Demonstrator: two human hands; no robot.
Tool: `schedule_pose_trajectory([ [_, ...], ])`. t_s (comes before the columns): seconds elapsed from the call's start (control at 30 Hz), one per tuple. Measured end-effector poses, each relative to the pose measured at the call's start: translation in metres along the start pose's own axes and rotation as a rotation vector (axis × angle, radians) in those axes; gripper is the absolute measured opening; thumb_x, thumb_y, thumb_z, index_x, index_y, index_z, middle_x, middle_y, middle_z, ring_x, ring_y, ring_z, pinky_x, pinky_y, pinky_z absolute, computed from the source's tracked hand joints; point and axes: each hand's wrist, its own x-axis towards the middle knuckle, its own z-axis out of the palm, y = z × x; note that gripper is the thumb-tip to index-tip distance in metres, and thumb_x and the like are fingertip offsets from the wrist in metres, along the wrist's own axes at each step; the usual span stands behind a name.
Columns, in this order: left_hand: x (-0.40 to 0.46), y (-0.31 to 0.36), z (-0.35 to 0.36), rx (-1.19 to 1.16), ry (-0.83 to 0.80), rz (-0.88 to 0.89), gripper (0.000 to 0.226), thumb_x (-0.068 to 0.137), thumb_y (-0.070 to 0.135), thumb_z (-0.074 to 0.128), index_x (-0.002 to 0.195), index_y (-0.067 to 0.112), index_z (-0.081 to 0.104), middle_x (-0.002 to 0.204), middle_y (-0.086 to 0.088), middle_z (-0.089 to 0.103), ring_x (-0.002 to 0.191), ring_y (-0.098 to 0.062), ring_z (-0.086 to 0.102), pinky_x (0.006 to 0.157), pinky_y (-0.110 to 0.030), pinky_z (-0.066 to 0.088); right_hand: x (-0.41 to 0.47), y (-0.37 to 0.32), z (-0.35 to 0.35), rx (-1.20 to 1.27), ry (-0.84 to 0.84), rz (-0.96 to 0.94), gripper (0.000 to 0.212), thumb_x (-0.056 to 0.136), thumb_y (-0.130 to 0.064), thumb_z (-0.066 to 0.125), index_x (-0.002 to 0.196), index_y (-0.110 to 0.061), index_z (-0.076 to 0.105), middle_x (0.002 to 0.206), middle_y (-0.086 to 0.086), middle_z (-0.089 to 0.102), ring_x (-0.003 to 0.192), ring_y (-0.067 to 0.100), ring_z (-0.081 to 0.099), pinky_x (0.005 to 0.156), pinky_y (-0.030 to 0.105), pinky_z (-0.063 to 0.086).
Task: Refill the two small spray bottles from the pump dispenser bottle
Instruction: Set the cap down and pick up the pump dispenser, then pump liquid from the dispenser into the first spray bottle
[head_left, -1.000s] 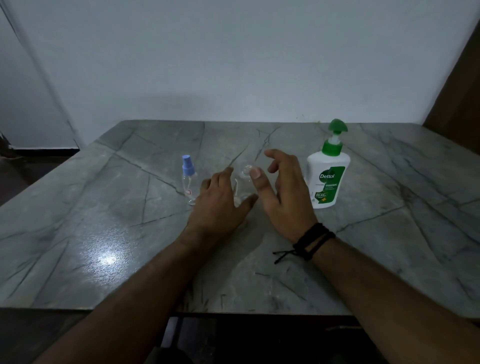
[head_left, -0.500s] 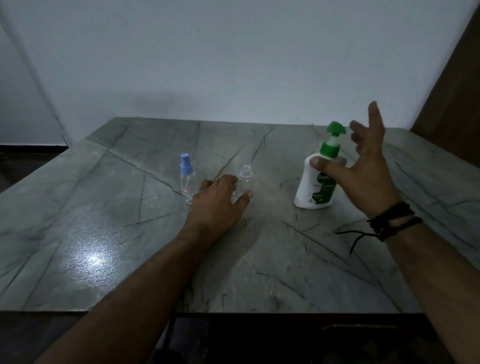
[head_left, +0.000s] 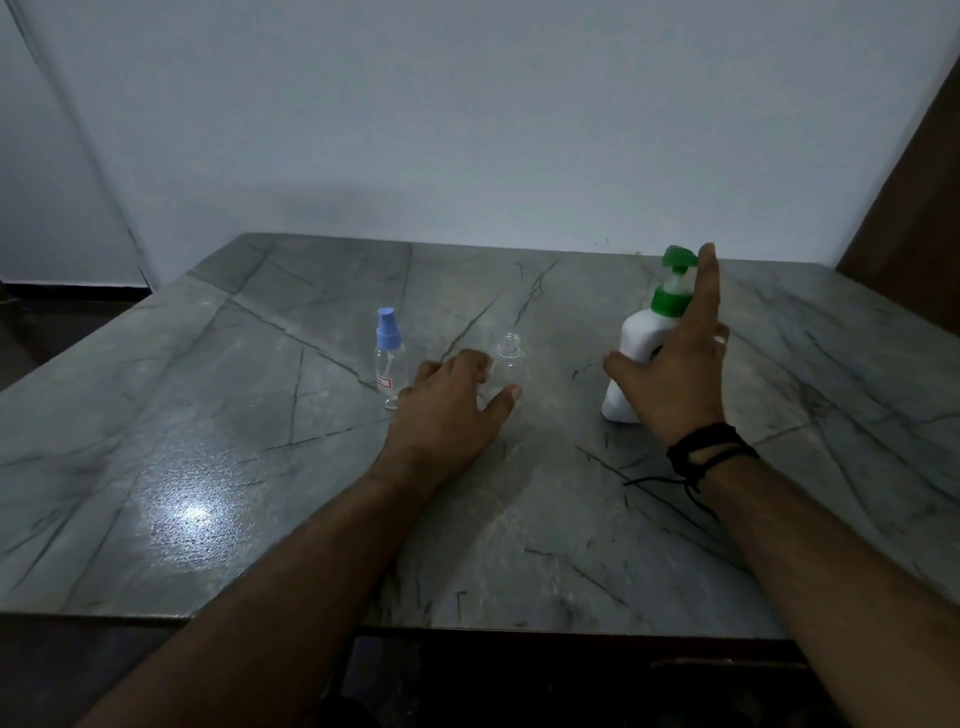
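Note:
A small clear spray bottle with a blue cap (head_left: 387, 364) stands upright on the grey marble table (head_left: 234, 467). Just right of it stands a second small clear bottle (head_left: 508, 352) with its neck uncapped. My left hand (head_left: 447, 410) wraps its lower part, fingers on the left side and thumb on the right. The white pump dispenser bottle (head_left: 638, 338) with a green pump head stands further right. My right hand (head_left: 675, 379) is spread in front of it, thumb by its left side and index finger up beside the pump. The hand hides the label.
A pale wall stands behind the table's far edge. A dark brown panel (head_left: 914, 197) rises at the right. The table's near edge (head_left: 467, 621) runs just above my forearms. A black cord band sits on my right wrist.
My right hand left the uncapped bottle, swung right and has come down in front of the pump bottle. The left hand has stayed on the uncapped bottle.

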Motion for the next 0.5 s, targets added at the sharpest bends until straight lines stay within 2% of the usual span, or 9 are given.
schedule_pose_trajectory([
  [0.1,0.002,0.0,0.001,-0.028,-0.016,-0.008,0.051,0.086,0.065,0.05,0.122,0.029,0.044,0.111,0.012,0.059,0.114,-0.017,0.048,0.092,-0.042,0.047,0.005,-0.003,-0.001,0.085,-0.114,-0.065,0.125,0.066,-0.004,0.081,0.159,-0.041,0.006,0.155,-0.021,0.03,0.123,0.018,0.054,0.105,0.053,0.048],
  [0.17,0.004,-0.001,0.001,-0.041,-0.016,-0.004,0.059,0.084,0.067,0.05,0.13,0.031,0.04,0.114,0.012,0.061,0.116,-0.018,0.049,0.095,-0.045,0.046,0.006,-0.008,-0.002,0.122,-0.252,-0.142,0.118,0.068,-0.005,0.076,0.158,-0.044,0.01,0.15,-0.028,0.036,0.102,0.014,0.063,0.091,0.038,0.055],
  [0.23,0.004,0.0,0.001,-0.026,-0.011,0.014,0.064,0.084,0.068,0.05,0.135,0.032,0.039,0.116,0.011,0.061,0.115,-0.017,0.049,0.095,-0.044,0.046,0.01,-0.011,-0.002,0.097,-0.397,-0.186,0.114,0.073,-0.003,0.076,0.156,-0.047,0.013,0.15,-0.027,0.039,0.095,0.013,0.065,0.085,0.026,0.052],
  [0.3,0.004,0.0,0.001,0.006,-0.023,0.03,0.064,0.084,0.069,0.048,0.134,0.03,0.043,0.117,0.01,0.06,0.111,-0.016,0.05,0.092,-0.042,0.047,0.016,-0.015,0.001,0.065,-0.536,-0.204,0.11,0.075,-0.003,0.077,0.155,-0.049,0.017,0.143,-0.025,0.048,0.091,0.008,0.065,0.082,0.02,0.05],
  [0.37,0.005,0.001,0.001,0.032,-0.041,0.028,0.062,0.084,0.07,0.047,0.13,0.028,0.048,0.117,0.008,0.059,0.107,-0.014,0.05,0.089,-0.04,0.048,0.017,-0.019,0.003,0.056,-0.632,-0.216,0.102,0.073,-0.011,0.076,0.153,-0.049,0.025,0.126,-0.022,0.058,0.081,0.008,0.062,0.074,0.023,0.051],
  [0.43,0.006,0.001,0.002,0.027,-0.048,0.024,0.059,0.084,0.069,0.049,0.126,0.028,0.05,0.116,0.008,0.059,0.103,-0.013,0.05,0.087,-0.037,0.049,0.016,-0.023,0.003,0.049,-0.665,-0.218,0.096,0.069,-0.016,0.073,0.148,-0.05,0.03,0.107,-0.015,0.063,0.079,0.018,0.063,0.071,0.035,0.054],
  [0.5,0.006,0.001,0.003,0.004,-0.044,0.033,0.056,0.085,0.066,0.051,0.124,0.027,0.051,0.115,0.008,0.059,0.1,-0.011,0.051,0.085,-0.034,0.048,0.016,-0.026,0.001,0.051,-0.69,-0.208,0.094,0.067,-0.016,0.073,0.145,-0.051,0.032,0.097,-0.012,0.062,0.081,0.027,0.064,0.075,0.046,0.055],
])
